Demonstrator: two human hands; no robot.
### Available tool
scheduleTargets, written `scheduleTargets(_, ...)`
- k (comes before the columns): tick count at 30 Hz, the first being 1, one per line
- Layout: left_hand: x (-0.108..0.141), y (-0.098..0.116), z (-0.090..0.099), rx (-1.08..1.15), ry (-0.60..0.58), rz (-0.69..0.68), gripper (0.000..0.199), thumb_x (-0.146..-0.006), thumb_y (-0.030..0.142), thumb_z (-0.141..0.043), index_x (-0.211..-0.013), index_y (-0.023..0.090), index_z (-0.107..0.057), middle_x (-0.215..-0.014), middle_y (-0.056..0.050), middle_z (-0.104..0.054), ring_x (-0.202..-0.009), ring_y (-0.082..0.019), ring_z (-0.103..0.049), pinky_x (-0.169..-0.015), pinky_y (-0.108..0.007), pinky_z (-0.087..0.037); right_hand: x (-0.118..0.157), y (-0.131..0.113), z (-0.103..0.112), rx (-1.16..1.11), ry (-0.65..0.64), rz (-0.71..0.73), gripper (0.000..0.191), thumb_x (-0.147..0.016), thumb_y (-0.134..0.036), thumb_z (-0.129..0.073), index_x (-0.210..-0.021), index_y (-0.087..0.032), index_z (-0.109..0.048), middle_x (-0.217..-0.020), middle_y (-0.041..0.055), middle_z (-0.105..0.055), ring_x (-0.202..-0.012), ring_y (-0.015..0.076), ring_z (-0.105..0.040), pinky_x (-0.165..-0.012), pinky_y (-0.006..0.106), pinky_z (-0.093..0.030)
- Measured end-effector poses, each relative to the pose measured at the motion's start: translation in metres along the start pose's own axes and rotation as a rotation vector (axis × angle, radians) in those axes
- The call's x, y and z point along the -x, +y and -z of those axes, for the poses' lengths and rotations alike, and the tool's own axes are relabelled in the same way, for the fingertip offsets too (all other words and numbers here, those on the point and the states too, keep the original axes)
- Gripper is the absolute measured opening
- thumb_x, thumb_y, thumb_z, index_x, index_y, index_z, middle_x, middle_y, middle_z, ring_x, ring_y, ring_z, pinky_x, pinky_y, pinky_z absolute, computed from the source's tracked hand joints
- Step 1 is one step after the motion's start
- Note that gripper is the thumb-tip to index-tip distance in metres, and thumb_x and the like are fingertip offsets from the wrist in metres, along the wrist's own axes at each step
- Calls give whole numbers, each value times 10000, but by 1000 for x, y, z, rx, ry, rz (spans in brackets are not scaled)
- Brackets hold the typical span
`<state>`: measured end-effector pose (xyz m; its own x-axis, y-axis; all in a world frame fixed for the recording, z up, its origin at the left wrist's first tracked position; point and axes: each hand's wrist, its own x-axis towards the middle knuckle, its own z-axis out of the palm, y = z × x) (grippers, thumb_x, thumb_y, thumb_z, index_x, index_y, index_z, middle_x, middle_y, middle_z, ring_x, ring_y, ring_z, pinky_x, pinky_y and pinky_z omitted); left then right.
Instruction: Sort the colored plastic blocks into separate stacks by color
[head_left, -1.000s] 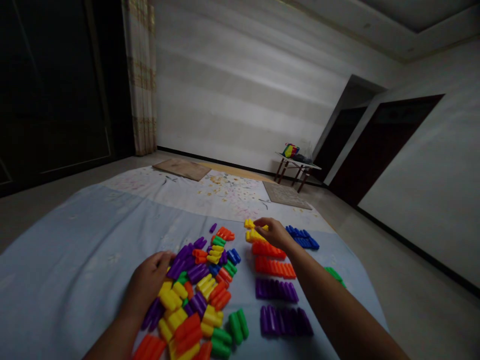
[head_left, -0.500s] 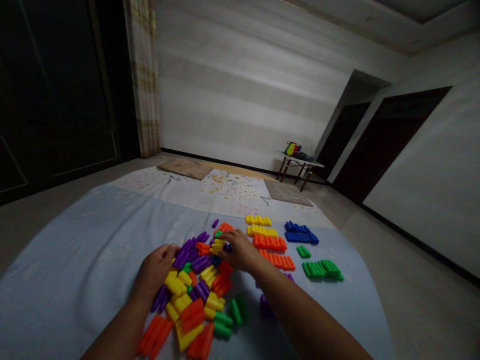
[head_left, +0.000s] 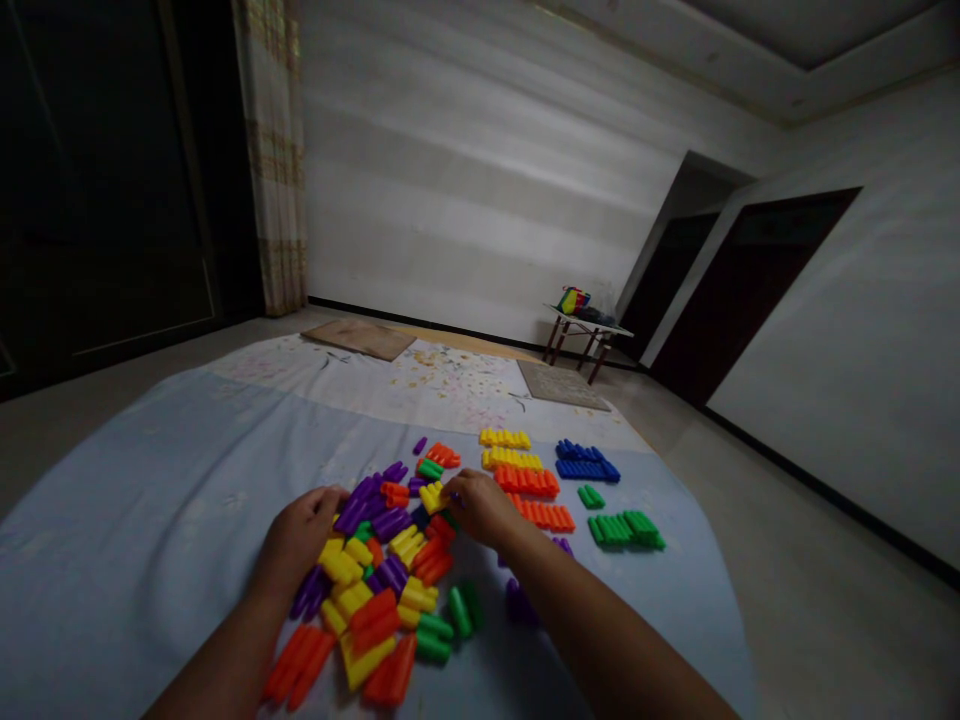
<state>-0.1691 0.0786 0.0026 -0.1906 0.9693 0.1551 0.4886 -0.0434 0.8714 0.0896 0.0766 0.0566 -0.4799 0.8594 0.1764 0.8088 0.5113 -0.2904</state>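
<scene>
A mixed pile of bullet-shaped plastic toy pieces in purple, yellow [head_left: 343, 568], orange [head_left: 375, 620] and green lies on the blue cloth, several of them joined side by side. My left hand [head_left: 301, 535] rests against the pile's left edge with curled fingers; whatever they may hold is hidden. At the far right of the pile, my right hand [head_left: 484, 508] is closed in a pinch, a small dark blue or purple piece [head_left: 456, 497] just showing at its fingertips. Right beside those fingertips is a yellow piece [head_left: 432, 497].
Right of the pile lie rows of yellow [head_left: 511, 459], orange [head_left: 527, 482], blue [head_left: 587, 469] and green pieces [head_left: 626, 530]. Purple pieces [head_left: 521, 603] lie partly behind my right forearm. Two flat boards [head_left: 360, 339] sit at the table's far side. A small table [head_left: 589, 322] stands by the wall.
My right hand's fingers have closed and drawn slightly away from the yellow piece, uncovering a green one behind. The left hand stays by the pile. The whole view has shifted a little.
</scene>
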Motion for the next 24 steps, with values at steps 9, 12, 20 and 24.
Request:
scheduleTargets(9, -7, -12, -1, -4, -23, 1, 386, -737, 486, -410, -793, 194, -658, -809, -41, -717, -801, -201, -651, -699, -241, -487, -11, 2, -6, -9, -91, 139, 238, -672, -122, -583, -901, -180, -617, -924, 47, -612, -848, 184, -561, -718, 251, -429)
scheduleTargets(12, -11, -17, -2, -7, -23, 16, 384, -735, 487, -406, -776, 199, -656, -798, -41, -717, -789, -205, -653, -689, -250, -491, -12, 0, -10, -30, -109, 139, 244, -684, -142, -581, -919, -195, -614, -882, 22, -621, -793, 169, -569, -666, 230, -424)
scheduleTargets(20, -8, -13, -2, 5, -13, 4, 383, -735, 493, -407, -771, 200, -651, -788, -36, -714, -793, -202, -650, -702, -249, -487, 17, 6, 13, -8, -44, -11, 218, -742, -194, -578, -957, -196, -607, -882, 25, -628, -760, 143, -570, -640, 211, -406)
scheduleTargets(24, -6, -10, -3, 9, -24, 11, 377, -738, 481, -403, -782, 198, -649, -801, -34, -713, -802, -199, -647, -709, -246, -482, 38, 17, 21, 64, -31, -158, 210, -745, -207, -574, -951, -193, -615, -890, 48, -642, -780, 166, -589, -636, 230, -394)
